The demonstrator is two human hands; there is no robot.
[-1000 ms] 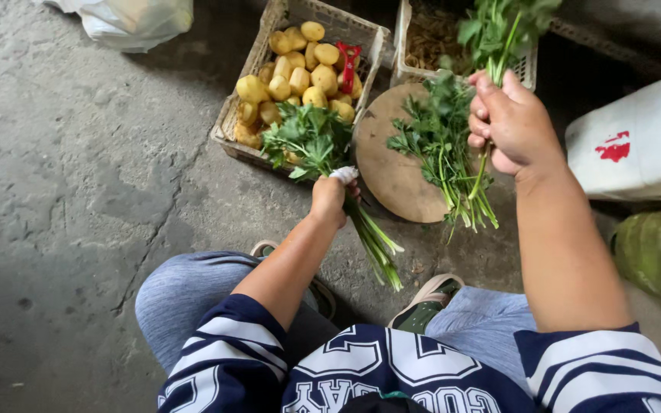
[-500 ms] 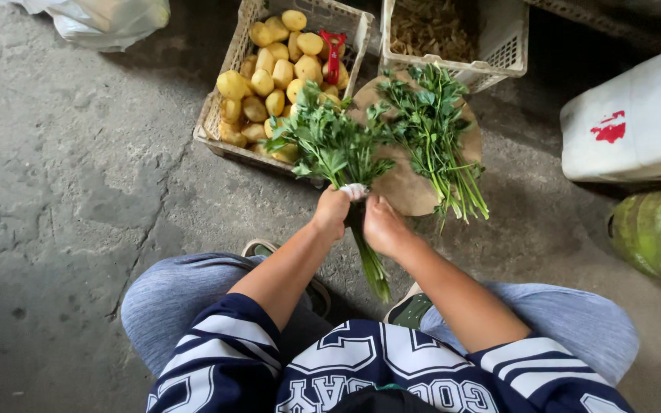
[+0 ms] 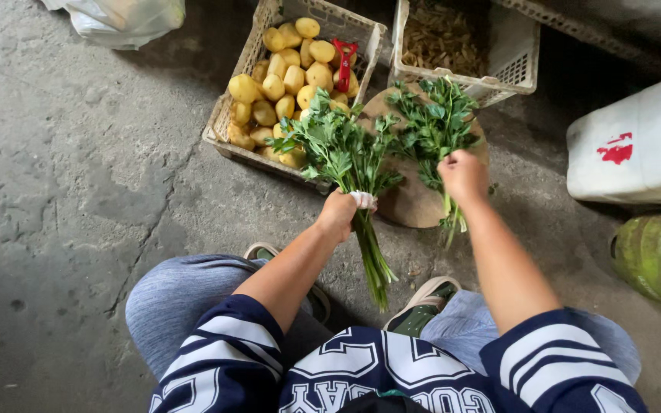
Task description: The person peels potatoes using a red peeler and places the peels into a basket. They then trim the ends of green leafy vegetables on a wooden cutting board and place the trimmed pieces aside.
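The left hand (image 3: 337, 216) clenched the tied herb bunch (image 3: 346, 164), stalks toward the person; the right hand (image 3: 462, 176) pinched loose sprigs (image 3: 431, 126) over the round board (image 3: 415, 200) — just right of the bunch.

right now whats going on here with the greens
A person crouched on a concrete floor is handling leafy green stalks. The left hand grips one bunch of greens by its stems, leaves pointing up and away. The right hand holds stalks from a second bunch of greens that lies over a round wooden board. Behind them sits a crate of peeled potatoes with a red peeler on top, and beside it a white crate.
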